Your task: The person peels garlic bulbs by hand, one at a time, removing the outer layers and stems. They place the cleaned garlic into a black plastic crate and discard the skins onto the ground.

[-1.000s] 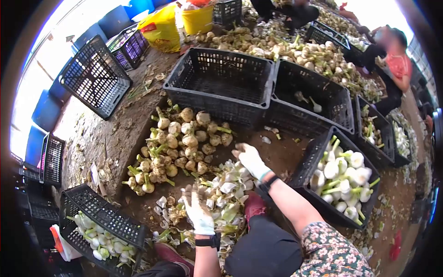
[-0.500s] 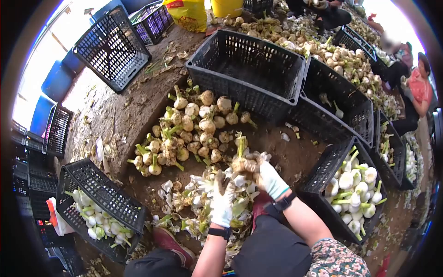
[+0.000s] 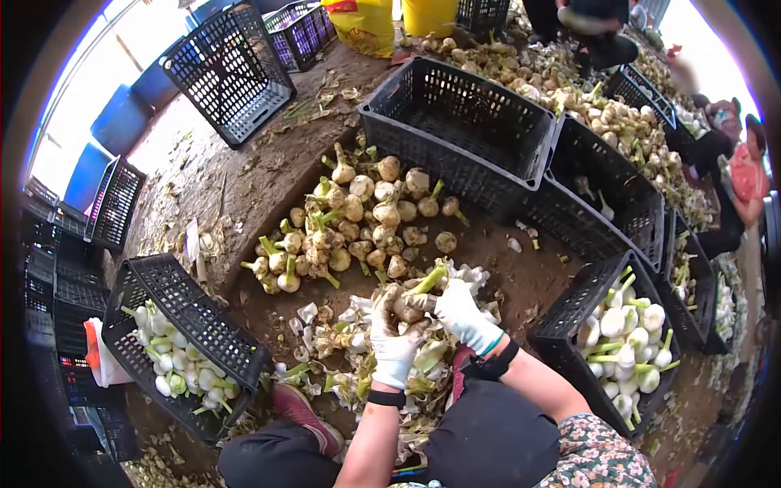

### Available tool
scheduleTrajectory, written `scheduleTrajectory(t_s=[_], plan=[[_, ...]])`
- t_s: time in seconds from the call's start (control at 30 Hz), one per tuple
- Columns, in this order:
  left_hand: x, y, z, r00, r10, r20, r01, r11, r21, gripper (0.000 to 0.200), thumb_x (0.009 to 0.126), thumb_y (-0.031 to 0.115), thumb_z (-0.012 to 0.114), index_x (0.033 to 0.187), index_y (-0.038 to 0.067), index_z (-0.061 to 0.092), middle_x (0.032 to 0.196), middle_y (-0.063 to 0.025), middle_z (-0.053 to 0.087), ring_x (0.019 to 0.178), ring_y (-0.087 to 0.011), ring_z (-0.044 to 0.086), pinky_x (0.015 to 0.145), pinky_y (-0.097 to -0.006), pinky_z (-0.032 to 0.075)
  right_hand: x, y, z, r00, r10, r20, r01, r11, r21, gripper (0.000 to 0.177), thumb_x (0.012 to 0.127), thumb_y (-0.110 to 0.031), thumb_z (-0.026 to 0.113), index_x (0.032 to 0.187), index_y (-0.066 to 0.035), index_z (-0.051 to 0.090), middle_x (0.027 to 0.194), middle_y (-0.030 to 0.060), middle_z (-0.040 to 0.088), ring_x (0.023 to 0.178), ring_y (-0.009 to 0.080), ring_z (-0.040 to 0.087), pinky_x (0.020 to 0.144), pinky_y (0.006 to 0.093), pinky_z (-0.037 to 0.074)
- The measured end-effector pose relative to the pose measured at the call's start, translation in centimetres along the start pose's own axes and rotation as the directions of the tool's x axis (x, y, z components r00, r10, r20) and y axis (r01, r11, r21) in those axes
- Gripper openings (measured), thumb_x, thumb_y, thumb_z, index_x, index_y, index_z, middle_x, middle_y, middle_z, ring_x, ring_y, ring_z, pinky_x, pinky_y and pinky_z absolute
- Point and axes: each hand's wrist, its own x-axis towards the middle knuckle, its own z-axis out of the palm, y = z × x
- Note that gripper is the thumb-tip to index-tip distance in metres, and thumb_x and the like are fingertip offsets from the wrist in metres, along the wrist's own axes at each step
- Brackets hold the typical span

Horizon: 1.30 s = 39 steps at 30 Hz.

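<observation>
- Soil-brown garlic bulb with green stalk [image 3: 411, 302]: held between both hands over a heap of pale papery skins [image 3: 346, 329] on the earth floor, the stalk angled up and probably kept clear of the grip.
- Left white-gloved hand [image 3: 394, 348]: closed under the bulb.
- Right white-gloved hand [image 3: 460, 315]: fingers curled on the bulb's side.
- Black plastic crate [image 3: 561, 321] of clean white bulbs: near the right arm.

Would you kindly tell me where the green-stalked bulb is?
In the head view the bulb is just below centre, held between the left hand and right hand, over the heap of husks.
</observation>
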Motion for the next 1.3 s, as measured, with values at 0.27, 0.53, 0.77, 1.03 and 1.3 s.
scheduleTrajectory(t_s=[0.27, 0.53, 0.77, 1.03, 1.3], plan=[[-0.1, 2.4, -0.3, 0.980, -0.182, 0.075, 0.197, 0.911, -0.363, 0.071, 0.076, -0.008, 0.074, 0.139, 0.002, 0.043, 0.133, -0.0112, 0.051, 0.120, -0.0218, 0.054, 0.103, -0.0358, 0.048, -0.2, 0.2, -1.2, 0.979, -0.051, 0.196, 0.028, 0.993, 0.119, 0.035, 0.089, -0.001, 0.068, 0.123, 0.004, 0.061, 0.113, 0.0083, 0.069, 0.100, 0.0147, 0.065, 0.089, 0.0289, 0.053], [-0.1, 3.0, -0.4, 0.947, -0.312, 0.077, 0.303, 0.786, -0.538, 0.066, 0.090, 0.023, 0.073, 0.142, 0.006, 0.038, 0.128, -0.0109, 0.054, 0.115, -0.0207, 0.056, 0.096, -0.0345, 0.050, -0.3, 0.4, -2.8, 0.932, -0.285, 0.223, 0.326, 0.929, -0.174, 0.030, 0.082, 0.002, 0.072, 0.112, -0.002, 0.067, 0.112, 0.0067, 0.069, 0.103, 0.0151, 0.063, 0.093, 0.0312, 0.048], [0.5, 6.2, -0.8, 0.896, -0.415, 0.156, 0.429, 0.725, -0.539, 0.070, 0.084, 0.024, 0.080, 0.140, 0.005, 0.042, 0.119, -0.0087, 0.058, 0.101, -0.0164, 0.061, 0.088, -0.0286, 0.052, -1.2, 0.5, -1.6, 0.968, -0.239, 0.072, 0.233, 0.969, 0.087, 0.024, 0.085, 0.002, 0.071, 0.109, -0.001, 0.069, 0.102, 0.0035, 0.072, 0.090, 0.0111, 0.065, 0.082, 0.0276, 0.052], [0.8, 5.5, -2.1, 0.941, -0.194, 0.276, 0.333, 0.660, -0.674, 0.082, 0.073, 0.013, 0.087, 0.142, 0.005, 0.042, 0.127, -0.0121, 0.059, 0.115, -0.0251, 0.060, 0.094, -0.0381, 0.055, -0.3, 1.6, -3.5, 0.996, 0.005, -0.094, 0.048, 0.828, 0.558, 0.014, 0.092, -0.004, 0.053, 0.083, 0.000, 0.064, 0.082, 0.0054, 0.067, 0.071, 0.0169, 0.060, 0.069, 0.0315, 0.050], [0.6, 4.6, -2.1, 0.952, -0.163, 0.259, 0.256, 0.889, -0.381, 0.098, 0.072, 0.011, 0.088, 0.150, 0.004, 0.030, 0.129, -0.0105, 0.054, 0.112, -0.0191, 0.059, 0.095, -0.0315, 0.051, -1.6, -0.1, -3.8, 0.947, -0.304, 0.101, 0.312, 0.803, -0.507, 0.048, 0.085, -0.023, 0.071, 0.126, 0.000, 0.060, 0.105, 0.0189, 0.067, 0.104, 0.0307, 0.064, 0.093, 0.0367, 0.049]])
